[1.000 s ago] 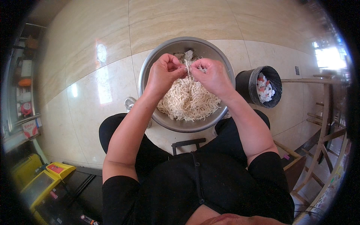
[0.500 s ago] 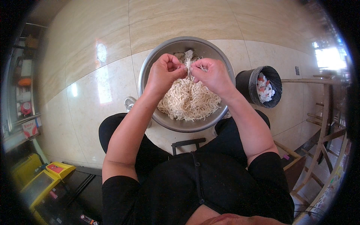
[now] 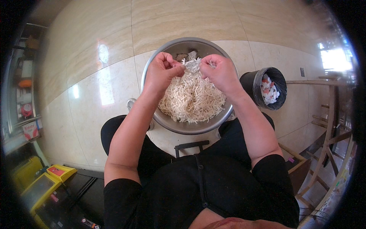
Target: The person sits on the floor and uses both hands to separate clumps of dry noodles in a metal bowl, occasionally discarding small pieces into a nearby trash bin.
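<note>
A wide metal basin (image 3: 194, 128) stands on the floor before my knees, heaped with thin, pale shredded strands (image 3: 192, 101). Over its far half, my left hand (image 3: 159, 74) pinches the end of a small bunch of strands (image 3: 191, 65) between thumb and fingertips. On the other side, my right hand (image 3: 221, 74) is closed in a pinch, with strands poking out by its fingers. The bunch spans the gap between both hands. Behind it, at the basin's far side, lie a whitish clump and a brownish piece, partly covered, whose kind I cannot make out.
Right of the basin is a black bin (image 3: 251, 89) lined with a bag, holding white and orange scraps. A wooden rack or chair (image 3: 329, 126) stands farther right. Yellow-and-black cases (image 3: 42, 187) lie at lower left, below a shelf of goods (image 3: 24, 87).
My hands, nearly touching half a second ago, have moved apart sideways. The pale strands between them now spread across the wider gap.
</note>
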A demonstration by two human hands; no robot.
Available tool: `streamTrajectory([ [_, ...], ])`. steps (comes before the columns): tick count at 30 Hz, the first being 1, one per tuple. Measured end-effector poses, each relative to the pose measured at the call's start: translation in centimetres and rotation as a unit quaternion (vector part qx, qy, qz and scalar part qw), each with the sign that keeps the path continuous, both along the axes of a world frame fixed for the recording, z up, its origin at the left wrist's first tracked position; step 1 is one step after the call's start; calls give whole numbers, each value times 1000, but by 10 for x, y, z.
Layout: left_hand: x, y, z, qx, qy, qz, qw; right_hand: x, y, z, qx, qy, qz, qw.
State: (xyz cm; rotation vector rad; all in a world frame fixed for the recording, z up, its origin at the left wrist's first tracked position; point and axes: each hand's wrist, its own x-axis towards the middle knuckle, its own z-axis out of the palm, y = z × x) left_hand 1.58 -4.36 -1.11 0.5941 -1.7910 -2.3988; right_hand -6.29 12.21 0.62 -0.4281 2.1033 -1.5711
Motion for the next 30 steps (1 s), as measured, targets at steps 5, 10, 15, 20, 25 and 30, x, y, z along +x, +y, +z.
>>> streamTrajectory([
  [5,2,5,-2,17,-4,-19,1000,5,-3,3,11,-27,38,999],
  [10,1,8,-2,3,4,-33,999,6,-3,-3,21,-17,60,998],
  [15,2,7,-1,-14,-2,-48,999,5,-2,7,46,-45,89,994],
  [20,0,1,-3,-8,19,-27,999,-1,0,6,10,-43,29,999],
  [25,1,8,-1,-16,12,-51,999,3,-1,-1,7,-26,68,997],
  [30,1,10,5,-63,-5,-68,996,2,0,-7,40,39,94,994],
])
